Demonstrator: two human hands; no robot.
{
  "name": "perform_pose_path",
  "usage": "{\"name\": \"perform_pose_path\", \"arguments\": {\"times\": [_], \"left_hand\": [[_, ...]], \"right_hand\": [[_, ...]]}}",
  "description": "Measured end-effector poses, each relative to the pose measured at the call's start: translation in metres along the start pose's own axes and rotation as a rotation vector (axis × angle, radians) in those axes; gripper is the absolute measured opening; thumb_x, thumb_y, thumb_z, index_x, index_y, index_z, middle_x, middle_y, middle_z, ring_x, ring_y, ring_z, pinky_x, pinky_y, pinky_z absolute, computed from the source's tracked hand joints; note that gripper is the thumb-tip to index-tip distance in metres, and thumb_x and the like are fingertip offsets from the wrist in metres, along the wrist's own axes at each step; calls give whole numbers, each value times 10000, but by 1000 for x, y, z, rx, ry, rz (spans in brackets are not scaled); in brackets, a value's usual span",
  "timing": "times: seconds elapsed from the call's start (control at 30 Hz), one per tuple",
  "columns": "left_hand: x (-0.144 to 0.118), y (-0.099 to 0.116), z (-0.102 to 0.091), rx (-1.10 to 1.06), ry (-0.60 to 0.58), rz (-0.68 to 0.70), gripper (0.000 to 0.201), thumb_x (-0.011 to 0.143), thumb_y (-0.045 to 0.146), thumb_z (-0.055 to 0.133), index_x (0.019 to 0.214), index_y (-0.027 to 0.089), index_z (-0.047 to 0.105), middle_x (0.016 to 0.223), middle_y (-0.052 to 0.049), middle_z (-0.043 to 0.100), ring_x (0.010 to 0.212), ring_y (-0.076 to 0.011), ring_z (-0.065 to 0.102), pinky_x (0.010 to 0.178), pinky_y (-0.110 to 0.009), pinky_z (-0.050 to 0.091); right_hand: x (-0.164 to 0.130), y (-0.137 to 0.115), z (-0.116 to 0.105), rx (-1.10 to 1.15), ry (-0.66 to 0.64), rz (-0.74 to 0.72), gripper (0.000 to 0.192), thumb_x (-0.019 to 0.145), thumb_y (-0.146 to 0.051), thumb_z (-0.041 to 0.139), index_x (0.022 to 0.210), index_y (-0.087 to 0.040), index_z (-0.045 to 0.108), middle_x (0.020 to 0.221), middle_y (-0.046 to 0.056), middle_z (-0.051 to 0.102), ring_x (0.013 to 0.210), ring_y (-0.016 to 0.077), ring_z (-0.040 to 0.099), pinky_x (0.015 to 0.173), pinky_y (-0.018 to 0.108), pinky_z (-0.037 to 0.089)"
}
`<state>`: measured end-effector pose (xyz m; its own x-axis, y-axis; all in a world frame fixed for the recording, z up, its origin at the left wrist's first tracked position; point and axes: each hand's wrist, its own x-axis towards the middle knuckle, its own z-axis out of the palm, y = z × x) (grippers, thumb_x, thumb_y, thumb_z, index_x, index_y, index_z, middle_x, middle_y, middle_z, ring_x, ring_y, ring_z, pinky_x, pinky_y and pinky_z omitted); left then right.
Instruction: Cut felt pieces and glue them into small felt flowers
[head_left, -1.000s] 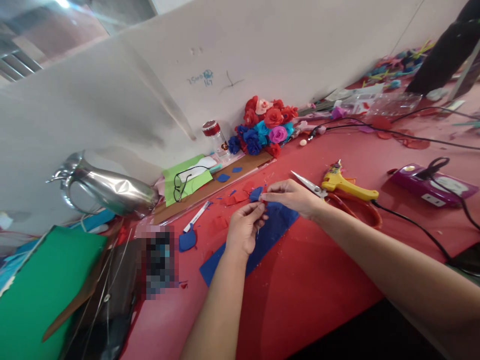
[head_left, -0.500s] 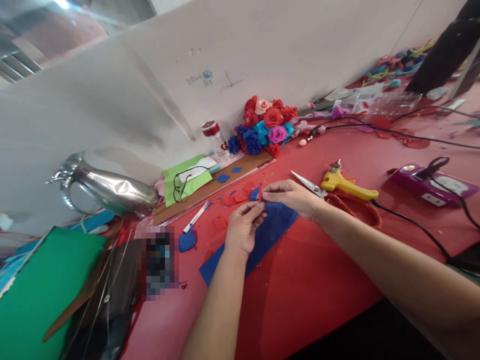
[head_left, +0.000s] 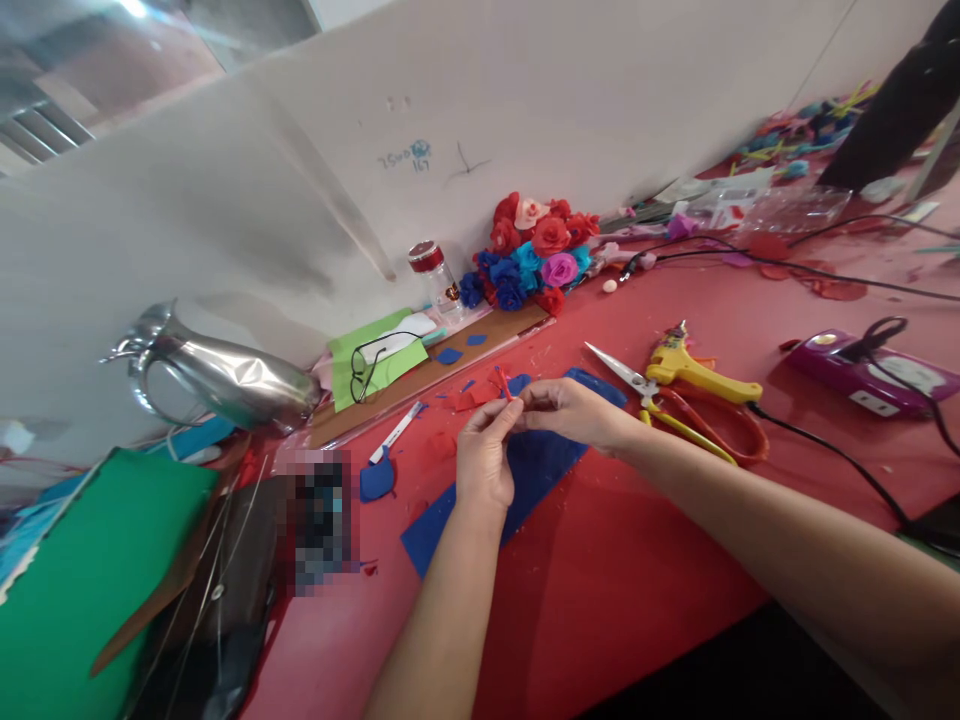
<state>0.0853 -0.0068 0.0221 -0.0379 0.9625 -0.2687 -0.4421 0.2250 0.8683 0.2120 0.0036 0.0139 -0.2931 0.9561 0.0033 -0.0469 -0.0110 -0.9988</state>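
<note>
At the centre of the frame the left hand [head_left: 484,462] and the right hand [head_left: 574,412] meet just above the red surface [head_left: 637,580]. Their fingers are pinched together on a small red foam piece [head_left: 501,382], a thin curled scrap that sticks up from the fingertips; how each finger sits on it is too small to tell. Under both hands lies a long blue foam strip [head_left: 525,470], flat on the surface and running from lower left to upper right. Just right of the right hand rest red-handled scissors [head_left: 660,400] with blades open, touching a yellow glue gun [head_left: 701,372]. Further right sits a purple device [head_left: 870,365] with a black cord. Against the white wall in the upper middle stands a bunch of red, blue and pink foam roses [head_left: 532,250], with a red-capped clear jar [head_left: 435,275] just to their left. A shiny metal jug [head_left: 217,375] lies on its side at the left, above a green sheet [head_left: 97,560].
</note>
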Motion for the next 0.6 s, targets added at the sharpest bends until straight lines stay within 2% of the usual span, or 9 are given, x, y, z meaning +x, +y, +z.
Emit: {"name": "perform_pose_path", "arguments": {"times": [0.13,0.33,0.6], "left_hand": [[-2,2,0,-1,-53,-10,256,447,240,846,612,154,669,594,25,632,575,-82,552,630,-230,425],[-2,5,-1,51,-100,26,266,490,304,837,674,157,712,688,-10,665,665,-108,571,688,-248,441],[0,4,-5,143,-122,143,201,524,287,803,547,170,641,629,17,594,658,-102,520,699,-246,416]], "right_hand": [[-1,-3,0,-2,-31,-5,272,628,-397,753,678,-166,619,659,-24,640,669,125,599,712,290,485],[-3,-9,-2,-34,-29,-21,239,658,-401,731,673,-176,653,693,-14,665,697,131,609,738,295,483],[-3,-10,-2,-52,-27,-26,259,648,-424,735,713,-181,673,701,-6,658,699,137,587,736,306,467]]}}
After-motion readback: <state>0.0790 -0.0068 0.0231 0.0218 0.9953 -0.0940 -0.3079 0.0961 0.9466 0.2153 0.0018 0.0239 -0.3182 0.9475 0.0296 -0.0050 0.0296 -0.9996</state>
